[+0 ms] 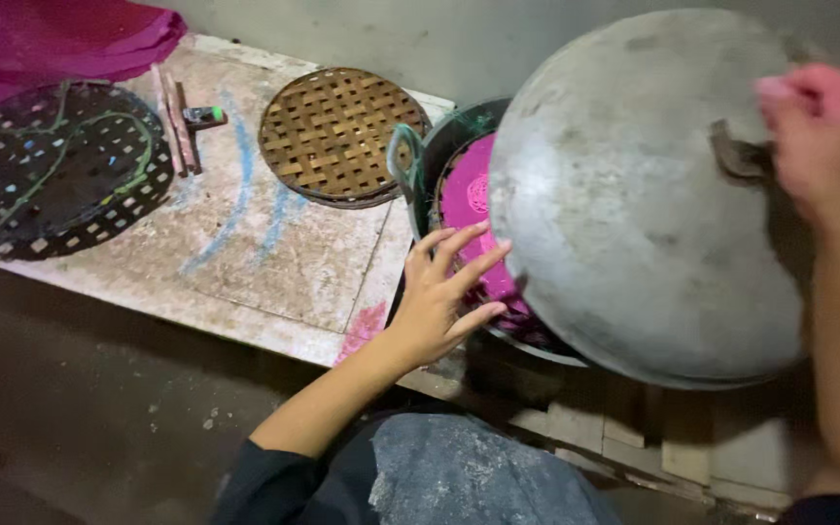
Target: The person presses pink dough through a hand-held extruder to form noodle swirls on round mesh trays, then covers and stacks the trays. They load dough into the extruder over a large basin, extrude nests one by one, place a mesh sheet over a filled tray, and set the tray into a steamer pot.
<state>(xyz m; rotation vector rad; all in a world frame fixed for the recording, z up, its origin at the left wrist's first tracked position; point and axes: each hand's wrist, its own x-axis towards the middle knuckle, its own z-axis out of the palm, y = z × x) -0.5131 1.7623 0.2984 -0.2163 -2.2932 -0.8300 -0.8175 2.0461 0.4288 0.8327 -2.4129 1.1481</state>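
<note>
Right hand (814, 126): fingers (789, 97) curled together on the small dark handle (736, 156) of a large domed metal lid (639, 194). The image is blurred there, so the exact grip is unclear. The lid is tilted, lifted off the pot (430, 156) and covering its far right part.

Left hand (444, 287): fingers (464, 243) apart and stretched flat, tips touching the magenta material (469, 194) inside the pot, just under the lid's lower edge. They clamp on nothing.

Landmark: the pot. It sits at the right end of the pale stone surface (274, 262). Just left of the pot lies a round brown woven bamboo tray (340, 136). Further left are a couple of thin sticks (175, 117), then a dark woven tray (55, 165), with a heap of magenta cloth (60, 39) behind it.

Risks, as judged:
- The lid hangs from one small handle, held single-handed. If the grip slips, the rim would drop onto the left fingers below it.
- If the pot is hot, steam or condensation off the tilted lid could scald the left hand. No steam is visible.
- Dye may stain the skin.
</note>
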